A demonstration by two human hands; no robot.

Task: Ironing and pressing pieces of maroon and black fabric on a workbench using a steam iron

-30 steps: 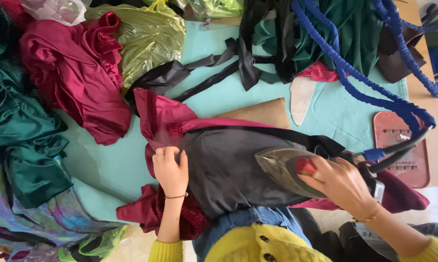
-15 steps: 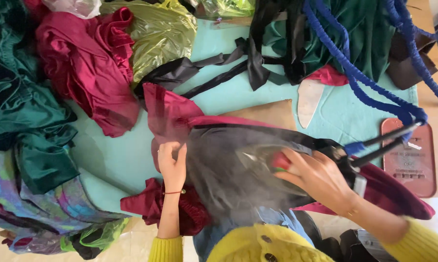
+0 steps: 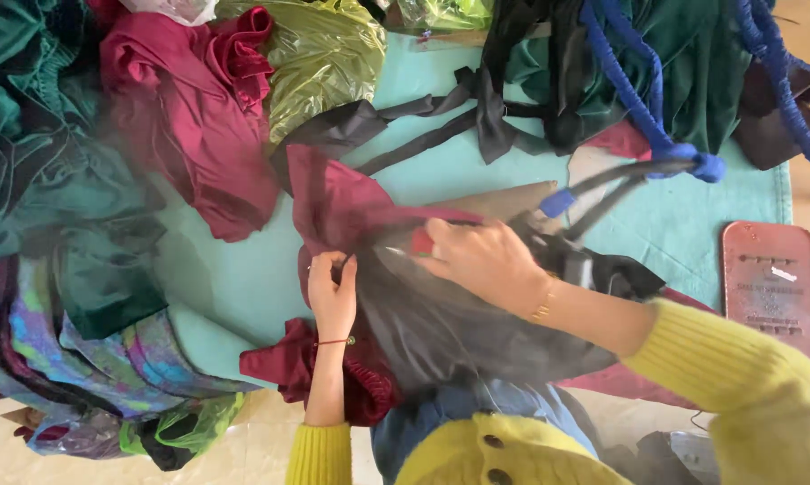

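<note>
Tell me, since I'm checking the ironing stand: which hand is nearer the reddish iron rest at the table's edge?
Right. The right hand grips the iron on the dark cloth, closer to the iron rest. The left hand pins the cloth's far edge, farther away.

My one camera sits on my head, looking steeply down and close at the bench (image 3: 674,224) in front of me; my own chest and yellow sleeves (image 3: 746,368) fill its lower edge.
</note>
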